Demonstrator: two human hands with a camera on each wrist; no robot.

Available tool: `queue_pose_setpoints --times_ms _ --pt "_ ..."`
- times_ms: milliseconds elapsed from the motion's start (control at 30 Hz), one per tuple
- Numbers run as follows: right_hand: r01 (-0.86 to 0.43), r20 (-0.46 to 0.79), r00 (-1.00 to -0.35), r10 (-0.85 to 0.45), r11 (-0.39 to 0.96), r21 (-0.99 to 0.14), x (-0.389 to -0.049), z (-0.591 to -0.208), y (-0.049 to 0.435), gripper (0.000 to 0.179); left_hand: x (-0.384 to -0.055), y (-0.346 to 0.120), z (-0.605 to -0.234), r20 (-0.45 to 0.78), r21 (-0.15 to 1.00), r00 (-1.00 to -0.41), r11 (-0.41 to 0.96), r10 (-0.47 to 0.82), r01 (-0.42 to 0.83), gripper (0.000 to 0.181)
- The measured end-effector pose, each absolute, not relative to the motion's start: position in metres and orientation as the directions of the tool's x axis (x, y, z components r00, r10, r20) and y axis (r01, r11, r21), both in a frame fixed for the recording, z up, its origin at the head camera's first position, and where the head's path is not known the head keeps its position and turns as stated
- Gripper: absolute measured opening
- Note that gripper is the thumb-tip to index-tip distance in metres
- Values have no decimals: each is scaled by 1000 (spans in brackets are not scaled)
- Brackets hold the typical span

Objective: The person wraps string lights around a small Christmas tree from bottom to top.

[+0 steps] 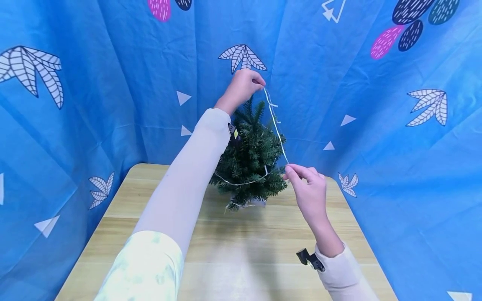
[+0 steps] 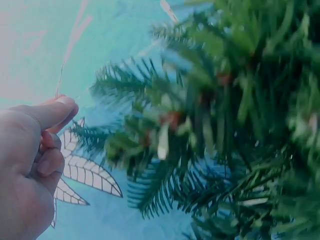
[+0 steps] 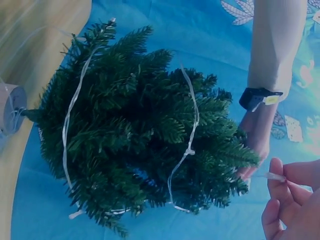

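Observation:
A small green artificial Christmas tree (image 1: pixel 253 152) stands upright on the table, a thin clear string of lights (image 1: pixel 275 123) wound around it. Beside the treetop, my left hand (image 1: pixel 244 85) pinches one part of the string between thumb and fingertips. Lower down at the tree's right side, my right hand (image 1: pixel 310 192) pinches another part, and the stretch between both hands runs straight and slanting. Loops of the wire (image 3: pixel 65 132) cross the branches in the right wrist view. Needles fill much of the left wrist view, close beside the left hand (image 2: pixel 35 150).
The tree's pale round base (image 3: pixel 14 107) has wire around it. Beneath is a light wooden table (image 1: pixel 233 255) with rounded back corners. A blue patterned curtain (image 1: pixel 158 83) hangs behind and on both sides. A black wrist camera (image 1: pixel 311 260) sits on the right sleeve.

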State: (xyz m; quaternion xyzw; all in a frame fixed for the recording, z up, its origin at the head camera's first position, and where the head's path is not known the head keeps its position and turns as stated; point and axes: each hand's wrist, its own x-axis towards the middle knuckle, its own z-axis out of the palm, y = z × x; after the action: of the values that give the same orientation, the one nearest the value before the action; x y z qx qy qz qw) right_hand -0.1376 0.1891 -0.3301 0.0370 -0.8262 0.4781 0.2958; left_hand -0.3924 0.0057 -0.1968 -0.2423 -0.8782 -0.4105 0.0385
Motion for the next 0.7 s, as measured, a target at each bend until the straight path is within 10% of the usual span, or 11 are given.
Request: queue_pose_setpoints --times_ms 700 --pt "-410 547 -819 175 488 -771 -150 -321 162 24 -418 -15 -204 214 828 -943 464 255 314 24"
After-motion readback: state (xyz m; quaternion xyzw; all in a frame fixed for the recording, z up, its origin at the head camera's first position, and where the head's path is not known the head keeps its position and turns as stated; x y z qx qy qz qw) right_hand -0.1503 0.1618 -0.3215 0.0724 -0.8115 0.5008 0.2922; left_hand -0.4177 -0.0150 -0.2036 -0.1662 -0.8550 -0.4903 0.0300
